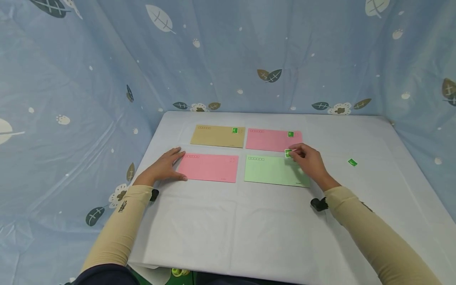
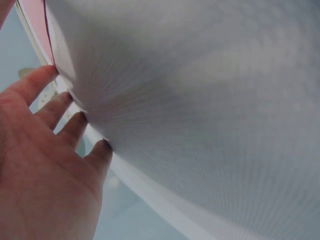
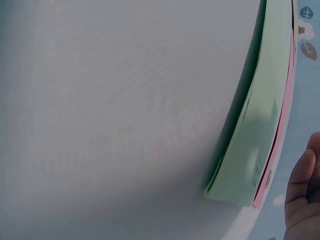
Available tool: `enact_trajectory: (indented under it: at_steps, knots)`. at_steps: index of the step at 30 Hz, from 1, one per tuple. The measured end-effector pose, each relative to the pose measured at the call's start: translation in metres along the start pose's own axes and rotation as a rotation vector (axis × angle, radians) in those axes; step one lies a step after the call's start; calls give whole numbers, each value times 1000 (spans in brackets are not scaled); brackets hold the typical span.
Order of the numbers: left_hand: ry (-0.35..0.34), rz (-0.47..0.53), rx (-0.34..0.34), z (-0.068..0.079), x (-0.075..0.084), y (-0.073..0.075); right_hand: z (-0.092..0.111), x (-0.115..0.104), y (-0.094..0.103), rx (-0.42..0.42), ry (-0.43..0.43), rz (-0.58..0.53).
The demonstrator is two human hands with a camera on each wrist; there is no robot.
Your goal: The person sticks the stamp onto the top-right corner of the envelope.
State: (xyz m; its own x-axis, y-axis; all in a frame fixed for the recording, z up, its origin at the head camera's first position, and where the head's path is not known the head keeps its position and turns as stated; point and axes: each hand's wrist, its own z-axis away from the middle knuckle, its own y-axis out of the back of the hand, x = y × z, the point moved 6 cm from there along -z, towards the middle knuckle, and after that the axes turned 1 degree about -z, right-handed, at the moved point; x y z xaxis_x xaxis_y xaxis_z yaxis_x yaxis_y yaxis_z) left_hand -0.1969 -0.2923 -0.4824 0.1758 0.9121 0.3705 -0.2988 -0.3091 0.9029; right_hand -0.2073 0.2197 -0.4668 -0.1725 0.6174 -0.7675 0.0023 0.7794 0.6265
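My right hand (image 1: 309,161) pinches a small green postage stamp (image 1: 287,153) between thumb and fingers, above the upper part of the light green envelope (image 1: 272,170). Only part of that hand (image 3: 303,192) enters the right wrist view, and the stamp is hidden there. At the left, my left hand (image 1: 162,168) spreads its fingers and thumb along the left end of the front pink envelope (image 1: 210,168). In the left wrist view its fingertips (image 2: 102,147) rest on the white cloth, with one right at the pink envelope's edge.
Behind lie a tan envelope (image 1: 217,136) and a second pink envelope (image 1: 265,139), each bearing a green stamp near its upper right corner. Another green stamp (image 1: 352,162) lies loose at the right on the white-covered table (image 1: 231,221). Blue patterned curtains (image 1: 228,51) enclose the back and sides.
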Motion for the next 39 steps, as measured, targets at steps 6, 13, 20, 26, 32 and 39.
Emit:
enact_trajectory:
  at_steps: [6, 13, 20, 26, 32, 39]
  knots:
    - [2, -5, -3, 1, 0, 0, -1, -4, -7, -9, 11, -28]
    - [-9, -6, 5, 1, 0, 1, -3, -10, -15, -33, 33, -60]
    - [-3, 1, -5, 2, 0, 2, -5, -19, -18, -35, 20, -68]
    - [-6, -3, -3, 1, -1, 3, -9, -25, -21, -34, 20, -82]
    - [-2, -7, -4, 0, -1, 3, -11, -27, -27, -32, 36, -92]
    - [4, -5, -10, 2, 3, 4, -12, -33, -35, -42, 55, -117]
